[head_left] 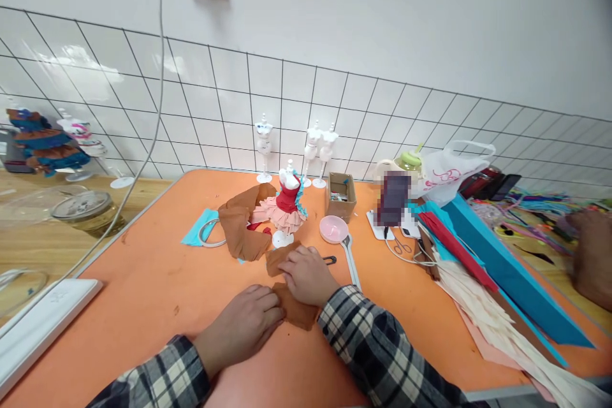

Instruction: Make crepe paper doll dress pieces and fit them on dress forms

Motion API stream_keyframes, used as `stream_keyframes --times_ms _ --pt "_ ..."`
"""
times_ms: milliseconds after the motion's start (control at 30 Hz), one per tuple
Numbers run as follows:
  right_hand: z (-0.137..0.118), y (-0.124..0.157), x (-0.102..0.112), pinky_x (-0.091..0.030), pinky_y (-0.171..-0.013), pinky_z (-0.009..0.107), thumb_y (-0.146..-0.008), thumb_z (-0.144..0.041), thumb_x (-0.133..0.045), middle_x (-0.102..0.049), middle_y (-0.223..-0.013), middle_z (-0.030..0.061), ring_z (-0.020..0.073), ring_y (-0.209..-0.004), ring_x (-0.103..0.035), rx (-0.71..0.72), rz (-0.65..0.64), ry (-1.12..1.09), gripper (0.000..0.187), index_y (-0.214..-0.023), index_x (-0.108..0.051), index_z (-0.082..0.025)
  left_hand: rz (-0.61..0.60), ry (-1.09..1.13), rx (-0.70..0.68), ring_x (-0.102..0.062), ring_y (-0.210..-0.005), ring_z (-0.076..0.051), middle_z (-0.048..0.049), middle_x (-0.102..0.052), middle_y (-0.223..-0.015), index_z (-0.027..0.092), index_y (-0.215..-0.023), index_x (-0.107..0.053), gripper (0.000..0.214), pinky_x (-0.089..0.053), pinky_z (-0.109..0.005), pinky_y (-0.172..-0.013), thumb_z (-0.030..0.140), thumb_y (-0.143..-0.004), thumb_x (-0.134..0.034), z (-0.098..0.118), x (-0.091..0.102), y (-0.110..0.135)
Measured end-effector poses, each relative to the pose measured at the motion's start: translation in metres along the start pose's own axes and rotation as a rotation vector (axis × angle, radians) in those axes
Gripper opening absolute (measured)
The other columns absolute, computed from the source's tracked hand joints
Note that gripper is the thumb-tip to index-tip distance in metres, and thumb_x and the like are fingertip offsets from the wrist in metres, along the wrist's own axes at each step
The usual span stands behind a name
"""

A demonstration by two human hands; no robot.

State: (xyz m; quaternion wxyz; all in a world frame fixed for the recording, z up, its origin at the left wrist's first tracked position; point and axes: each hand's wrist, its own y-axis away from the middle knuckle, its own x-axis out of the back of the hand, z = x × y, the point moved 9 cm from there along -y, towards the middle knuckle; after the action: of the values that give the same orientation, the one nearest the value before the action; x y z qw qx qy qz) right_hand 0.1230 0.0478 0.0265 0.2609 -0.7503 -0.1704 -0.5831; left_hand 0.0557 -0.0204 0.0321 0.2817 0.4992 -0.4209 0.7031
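A piece of brown crepe paper (297, 312) lies on the orange table under both hands. My left hand (245, 324) has its fingers curled together at the paper's left edge. From the right, my right hand (308, 274) bends over the same paper, its fingers closed on the upper part; the fingertips are partly hidden. Just behind stands a small white dress form (283, 239) wearing a red bodice (288, 196) and a ruffled pink skirt (282, 213) with blue trim. A larger crumpled sheet of brown crepe paper (241, 229) lies to its left.
A pink bowl (333, 229), a grey-handled tool (351, 261) and a small cardboard box (340, 197) are right of centre. Bare dress forms (263, 146) line the wall. Scissors (402, 246), a phone (394, 197) and coloured paper strips (511, 268) lie right. Another person's hand (593, 255) is far right.
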Motion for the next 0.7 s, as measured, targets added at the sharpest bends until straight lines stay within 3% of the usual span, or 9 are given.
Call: stream_keyframes --times_ms 133,233,300,500,600,700 --pt "-0.005 0.013 0.001 -0.04 -0.08 0.034 -0.091 -0.019 -0.051 -0.067 -0.098 0.0056 0.0203 -0.092 -0.053 -0.008 0.041 -0.166 0.028 -0.116 -0.065 -0.02 -0.047 -0.022 0.021 -0.055 -0.075 -0.019 -0.0033 -0.061 -0.075 0.022 -0.09 -0.067 0.023 -0.042 -0.032 -0.07 0.019 -0.096 -0.045 -0.001 -0.005 0.003" --pt "0.004 0.026 0.004 -0.042 -0.083 0.033 -0.092 -0.019 -0.051 -0.067 -0.098 0.0061 0.0192 -0.092 -0.054 -0.055 0.109 -0.276 0.025 -0.11 -0.068 -0.018 -0.074 -0.037 0.038 -0.056 -0.076 -0.019 -0.0028 -0.063 -0.078 0.023 -0.089 -0.067 0.022 -0.042 -0.034 -0.07 0.021 -0.096 -0.046 -0.002 -0.009 0.005" --pt "0.005 0.034 0.002 -0.043 -0.082 0.033 -0.09 -0.02 -0.055 -0.066 -0.096 0.0059 0.0191 -0.09 -0.054 -0.04 0.087 -0.303 0.021 -0.104 -0.069 -0.018 -0.08 -0.05 0.05 -0.057 -0.076 -0.02 -0.0027 -0.063 -0.078 0.022 -0.087 -0.067 0.022 -0.042 -0.034 -0.069 0.022 -0.096 -0.046 -0.004 -0.01 0.007" --pt "-0.006 0.05 0.004 -0.044 -0.08 0.031 -0.088 -0.019 -0.056 -0.066 -0.098 0.0068 0.0188 -0.091 -0.055 0.013 0.103 -0.274 0.017 -0.1 -0.069 -0.018 -0.078 -0.088 0.105 -0.058 -0.069 -0.018 -0.0024 -0.064 -0.076 0.021 -0.084 -0.066 0.021 -0.042 -0.033 -0.063 0.018 -0.094 -0.048 -0.007 -0.013 0.009" --pt "-0.014 0.056 -0.005 -0.044 -0.073 0.029 -0.087 -0.024 -0.061 -0.066 -0.088 0.0039 0.0175 -0.083 -0.056 0.034 0.028 -0.237 0.009 -0.087 -0.069 -0.02 -0.097 -0.091 0.12 -0.059 -0.07 -0.019 -0.0023 -0.065 -0.076 0.021 -0.082 -0.066 0.02 -0.042 -0.033 -0.064 0.018 -0.093 -0.05 -0.008 -0.013 0.009" --pt "-0.014 0.059 -0.014 -0.044 -0.07 0.028 -0.089 -0.026 -0.061 -0.067 -0.086 0.0017 0.0164 -0.083 -0.058 0.019 -0.024 -0.188 0.009 -0.085 -0.068 -0.021 -0.112 -0.088 0.129 -0.059 -0.07 -0.019 -0.0023 -0.065 -0.076 0.021 -0.082 -0.066 0.021 -0.043 -0.033 -0.064 0.02 -0.094 -0.05 -0.008 -0.013 0.008"
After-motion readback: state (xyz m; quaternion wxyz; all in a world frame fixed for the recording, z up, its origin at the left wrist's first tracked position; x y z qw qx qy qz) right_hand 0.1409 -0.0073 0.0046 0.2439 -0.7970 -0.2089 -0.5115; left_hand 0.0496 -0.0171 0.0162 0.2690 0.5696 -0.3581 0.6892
